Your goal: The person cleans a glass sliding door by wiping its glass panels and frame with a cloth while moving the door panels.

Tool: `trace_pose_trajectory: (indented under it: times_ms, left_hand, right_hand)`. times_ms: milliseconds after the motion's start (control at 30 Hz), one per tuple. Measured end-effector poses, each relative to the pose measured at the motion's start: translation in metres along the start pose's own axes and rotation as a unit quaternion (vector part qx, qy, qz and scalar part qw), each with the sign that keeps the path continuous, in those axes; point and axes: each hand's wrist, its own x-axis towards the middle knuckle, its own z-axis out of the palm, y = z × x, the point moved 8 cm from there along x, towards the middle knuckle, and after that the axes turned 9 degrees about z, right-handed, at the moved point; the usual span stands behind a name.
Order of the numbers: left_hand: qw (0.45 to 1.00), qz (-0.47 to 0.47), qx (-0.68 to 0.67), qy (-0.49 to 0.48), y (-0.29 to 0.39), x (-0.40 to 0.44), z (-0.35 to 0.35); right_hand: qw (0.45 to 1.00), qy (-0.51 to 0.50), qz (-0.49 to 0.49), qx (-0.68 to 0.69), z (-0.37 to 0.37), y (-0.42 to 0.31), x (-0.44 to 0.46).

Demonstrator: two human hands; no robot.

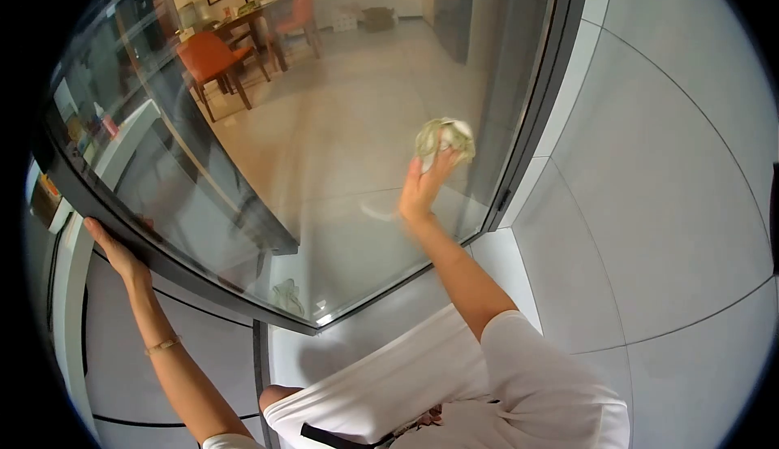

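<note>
My right hand [423, 187] is raised against the glass pane [349, 124], with its fingers on a crumpled, pale yellow-green and white cloth [445, 142]. The cloth lies bunched on the right part of the pane. At the far left, my left hand [118, 252] grips the dark door frame [174, 269] along its edge, thumb stretched along the outside. Some of its fingers are hidden by the frame. A faint reflection of the cloth shows low in the glass.
Through the glass stand orange chairs [213, 59] beside a dining table [272, 23] with things on it. Large grey wall tiles [649, 165] rise on the right. A white ledge [73, 287] runs down the left, near several small items.
</note>
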Motion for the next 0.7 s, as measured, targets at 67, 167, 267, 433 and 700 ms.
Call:
trace_pose_trajectory:
  times_ms: [67,167,267,433,700]
  left_hand:
    - [1.0,0.017,0.005,-0.014,0.003,-0.002,0.002]
    - [0.999,0.006,0.014,-0.035,-0.001,-0.002,-0.003]
    - [0.995,0.026,0.003,-0.091,-0.002,0.004,0.0]
    - [0.997,0.062,0.032,-0.035,0.0,0.006,-0.004]
    - [0.999,0.037,0.017,-0.029,0.003,-0.004,0.003]
  right_hand:
    - [0.999,0.045,0.021,-0.003,-0.009,0.01,0.025]
    - [0.987,0.153,0.037,-0.014,-0.038,0.035,0.085]
    - [0.992,0.117,0.024,-0.05,-0.06,0.035,0.148]
    - [0.992,0.126,-0.001,-0.021,-0.08,0.064,0.161]
    - [0.979,0.124,0.16,0.006,-0.049,0.113,0.031]
